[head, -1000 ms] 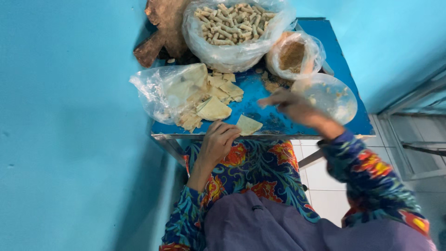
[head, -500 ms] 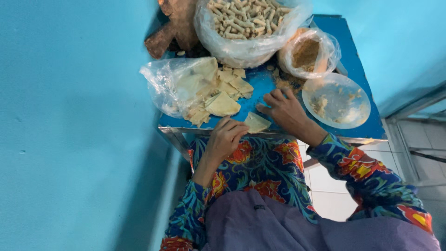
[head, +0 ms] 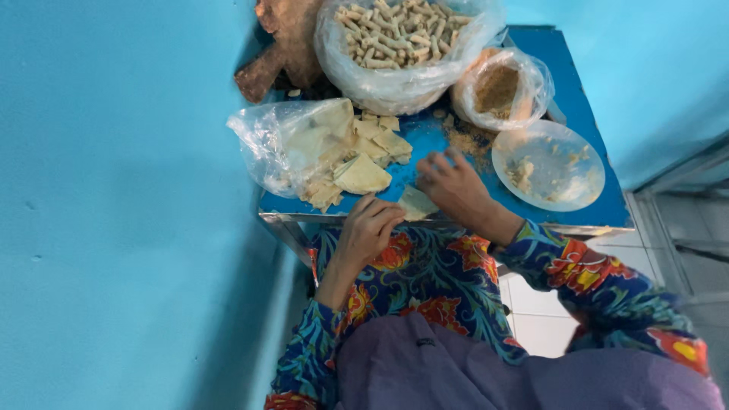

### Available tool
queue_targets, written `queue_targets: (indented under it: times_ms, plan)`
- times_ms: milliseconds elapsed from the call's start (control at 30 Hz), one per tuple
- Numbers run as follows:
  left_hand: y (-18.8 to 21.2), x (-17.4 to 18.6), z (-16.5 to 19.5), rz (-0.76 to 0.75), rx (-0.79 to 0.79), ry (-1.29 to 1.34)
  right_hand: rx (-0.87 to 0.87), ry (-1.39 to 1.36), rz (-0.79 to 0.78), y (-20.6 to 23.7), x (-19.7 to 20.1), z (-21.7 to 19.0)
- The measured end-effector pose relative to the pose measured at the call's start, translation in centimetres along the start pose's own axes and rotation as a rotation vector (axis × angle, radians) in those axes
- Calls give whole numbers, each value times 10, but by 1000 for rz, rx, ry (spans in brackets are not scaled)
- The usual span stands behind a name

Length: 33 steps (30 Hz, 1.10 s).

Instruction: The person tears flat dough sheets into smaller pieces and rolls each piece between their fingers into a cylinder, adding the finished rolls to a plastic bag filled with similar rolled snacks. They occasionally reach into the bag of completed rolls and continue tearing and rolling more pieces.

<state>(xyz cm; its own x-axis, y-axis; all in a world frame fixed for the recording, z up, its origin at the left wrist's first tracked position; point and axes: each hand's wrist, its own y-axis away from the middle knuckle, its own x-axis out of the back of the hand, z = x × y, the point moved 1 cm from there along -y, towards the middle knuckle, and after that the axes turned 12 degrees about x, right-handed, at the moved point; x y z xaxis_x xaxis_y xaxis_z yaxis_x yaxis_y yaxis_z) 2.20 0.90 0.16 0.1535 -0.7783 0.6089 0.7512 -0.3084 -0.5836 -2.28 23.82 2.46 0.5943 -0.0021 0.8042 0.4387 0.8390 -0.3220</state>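
**Pale wrapper at the table edge, both hands on it**

Pale, thin and roughly triangular, the pastry wrapper [head: 416, 203] lies flat at the near edge of the blue table [head: 585, 121], between the two hands. The left hand [head: 368, 231] curls loosely beside its corner, fingers bent, pinching nothing clearly visible. The right hand [head: 456, 188] rests spread over its far side, open. This looks like the filling or folding step; the next move probably calls for a light, even touch, as the sheet looks fragile. Beyond it lie a stack of wrappers [head: 357, 163], a clear plate [head: 548, 165], a bag of crumbs [head: 497, 89] and a bag of rolls [head: 399, 38].
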Motion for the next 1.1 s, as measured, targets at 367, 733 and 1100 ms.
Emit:
queue_targets:
  times_ms: [367,733,1100]
  plan:
    - [3,0,-2,-3,44,14,-229,-807,-81,-5,-13,-3]
    - [7,-4,-6,7,33,-19,265,172,-185,-7,15,-5]
    - [4,-5,-6,11,25,-13,174,125,44,-4,30,-25]
